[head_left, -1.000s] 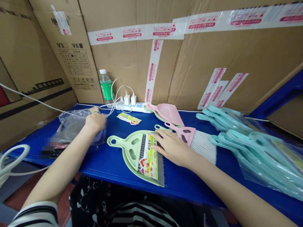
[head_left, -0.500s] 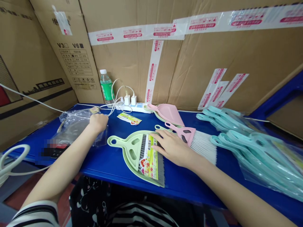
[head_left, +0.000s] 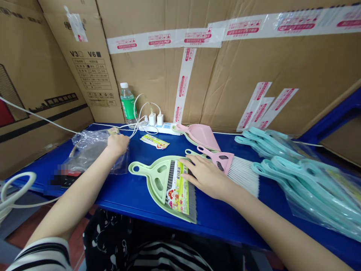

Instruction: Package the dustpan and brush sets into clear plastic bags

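A light green dustpan (head_left: 150,183) lies on the blue table with its handle to the left. Nested in it is a green brush (head_left: 166,169) with grey bristles, and a printed card (head_left: 182,190) lies across the bristles. My right hand (head_left: 207,175) rests on the card's upper end and the bristles, fingers spread and flat. Closed in a fist, my left hand (head_left: 117,145) is at the right side of a clear plastic bag (head_left: 93,148); its fingertips are hidden, so what it grips is unclear. A small beige object (head_left: 113,131) shows just beyond it.
Behind my right hand lie a pink brush (head_left: 217,157) and a pink dustpan (head_left: 205,136). Several bagged turquoise sets (head_left: 304,177) occupy the right side. A loose card (head_left: 154,141), power strip (head_left: 169,128) and bottle (head_left: 128,105) stand near the cardboard wall (head_left: 158,75).
The view has shifted very slightly. Both hands and the things on the table keep their places.
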{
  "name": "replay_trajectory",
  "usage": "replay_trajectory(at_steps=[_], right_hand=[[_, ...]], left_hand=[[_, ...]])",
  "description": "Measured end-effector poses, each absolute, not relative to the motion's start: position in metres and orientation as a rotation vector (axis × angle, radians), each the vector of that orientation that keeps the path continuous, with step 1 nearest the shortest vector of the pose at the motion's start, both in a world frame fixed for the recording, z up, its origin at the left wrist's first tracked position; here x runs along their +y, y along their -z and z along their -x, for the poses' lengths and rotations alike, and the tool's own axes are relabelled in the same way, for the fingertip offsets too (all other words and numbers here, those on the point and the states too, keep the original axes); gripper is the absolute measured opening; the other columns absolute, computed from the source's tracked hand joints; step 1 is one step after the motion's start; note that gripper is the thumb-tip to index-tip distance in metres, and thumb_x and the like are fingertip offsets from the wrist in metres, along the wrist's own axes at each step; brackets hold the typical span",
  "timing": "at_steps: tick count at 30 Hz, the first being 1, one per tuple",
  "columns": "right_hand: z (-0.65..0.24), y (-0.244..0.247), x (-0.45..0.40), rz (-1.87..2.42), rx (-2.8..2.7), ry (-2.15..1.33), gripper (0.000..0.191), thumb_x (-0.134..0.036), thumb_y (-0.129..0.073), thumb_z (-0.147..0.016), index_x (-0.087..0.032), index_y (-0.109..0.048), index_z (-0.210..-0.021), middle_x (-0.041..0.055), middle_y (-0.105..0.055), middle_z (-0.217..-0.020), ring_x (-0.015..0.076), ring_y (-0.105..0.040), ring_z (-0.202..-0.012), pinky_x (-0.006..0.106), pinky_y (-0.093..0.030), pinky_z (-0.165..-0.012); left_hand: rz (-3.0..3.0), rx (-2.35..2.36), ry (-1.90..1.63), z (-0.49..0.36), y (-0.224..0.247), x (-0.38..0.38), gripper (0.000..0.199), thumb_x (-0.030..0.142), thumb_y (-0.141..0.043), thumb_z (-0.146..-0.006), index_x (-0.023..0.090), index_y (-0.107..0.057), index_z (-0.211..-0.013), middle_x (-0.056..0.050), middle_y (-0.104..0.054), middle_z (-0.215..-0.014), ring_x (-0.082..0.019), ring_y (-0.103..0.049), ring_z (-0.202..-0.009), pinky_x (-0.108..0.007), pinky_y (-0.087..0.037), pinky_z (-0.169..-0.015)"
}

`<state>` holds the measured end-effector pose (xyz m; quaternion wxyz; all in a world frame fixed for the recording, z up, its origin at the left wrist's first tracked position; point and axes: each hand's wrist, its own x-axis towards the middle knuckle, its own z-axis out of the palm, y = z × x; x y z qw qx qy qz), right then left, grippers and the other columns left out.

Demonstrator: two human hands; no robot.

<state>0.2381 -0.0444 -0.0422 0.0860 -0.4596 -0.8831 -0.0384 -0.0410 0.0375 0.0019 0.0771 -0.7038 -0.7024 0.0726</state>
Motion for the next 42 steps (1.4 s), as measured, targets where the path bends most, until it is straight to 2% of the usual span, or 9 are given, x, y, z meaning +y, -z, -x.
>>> replay_trajectory(at_steps=[6,11,17,21,26,33,42], right_hand=[[-0.237,0.040,-0.045,1.399,-2.644,0.119,0.036,-0.032,-0.045,-0.094,-0.018,-0.058,-0.125,0.0153,-0.062,-0.123,0.0301,-0.057,-0.116,0.047,-0.048,-0.092],[-0.236,0.040,-0.045,1.419,-2.662,0.119,0.039,-0.032,-0.045,-0.095,-0.014,-0.056,-0.127,0.0168,-0.061,-0.125,0.0305,-0.056,-0.117,0.048,-0.047,-0.094],[-0.238,0.043,-0.044,1.362,-2.652,0.158,0.038,-0.035,-0.041,-0.096,-0.018,-0.057,-0.125,0.0148,-0.063,-0.121,0.0297,-0.058,-0.113,0.048,-0.048,-0.091],[-0.238,0.043,-0.044,1.379,-2.661,0.172,0.039,-0.035,-0.041,-0.096,-0.017,-0.056,-0.127,0.0155,-0.062,-0.123,0.0299,-0.058,-0.114,0.048,-0.049,-0.091],[-0.239,0.045,-0.044,1.339,-2.644,0.164,0.039,-0.035,-0.037,-0.096,-0.020,-0.057,-0.127,0.0143,-0.063,-0.122,0.0299,-0.058,-0.114,0.049,-0.049,-0.090],[-0.238,0.044,-0.044,1.365,-2.671,0.186,0.039,-0.033,-0.039,-0.096,-0.019,-0.057,-0.127,0.0151,-0.062,-0.125,0.0298,-0.057,-0.117,0.048,-0.049,-0.091],[-0.239,0.043,-0.044,1.355,-2.670,0.180,0.039,-0.035,-0.039,-0.096,-0.020,-0.057,-0.127,0.0144,-0.063,-0.123,0.0296,-0.056,-0.117,0.047,-0.049,-0.091]], left_hand=[[2.036,-2.023,-0.289,0.024,-0.010,0.019,0.041,0.017,-0.046,-0.081,0.014,-0.058,-0.120,-0.020,-0.067,-0.106,-0.033,-0.063,-0.106,-0.038,-0.048,-0.082],[2.228,-1.749,-0.421,0.003,-0.012,0.008,0.045,0.006,-0.035,-0.083,0.014,-0.051,-0.125,-0.016,-0.063,-0.118,-0.028,-0.065,-0.100,-0.036,-0.050,-0.080],[2.634,-1.481,-0.197,0.001,-0.009,0.008,0.039,0.006,-0.035,-0.083,0.015,-0.054,-0.115,-0.011,-0.061,-0.121,-0.022,-0.064,-0.100,-0.034,-0.049,-0.086],[2.745,-1.394,-0.119,0.003,-0.009,0.008,0.040,0.006,-0.036,-0.080,0.017,-0.056,-0.112,-0.009,-0.063,-0.116,-0.019,-0.065,-0.092,-0.032,-0.050,-0.083],[2.473,-1.509,-0.292,-0.002,-0.012,0.005,0.039,0.009,-0.036,-0.083,0.019,-0.059,-0.113,-0.010,-0.062,-0.114,-0.023,-0.067,-0.090,-0.034,-0.051,-0.078],[2.151,-1.763,-0.424,0.005,-0.012,0.011,0.042,0.007,-0.035,-0.083,0.013,-0.060,-0.117,-0.019,-0.063,-0.115,-0.033,-0.065,-0.099,-0.039,-0.051,-0.078],[2.069,-1.945,-0.508,0.016,-0.013,0.014,0.036,0.011,-0.046,-0.079,0.016,-0.067,-0.108,-0.018,-0.070,-0.105,-0.030,-0.065,-0.101,-0.035,-0.050,-0.077]])
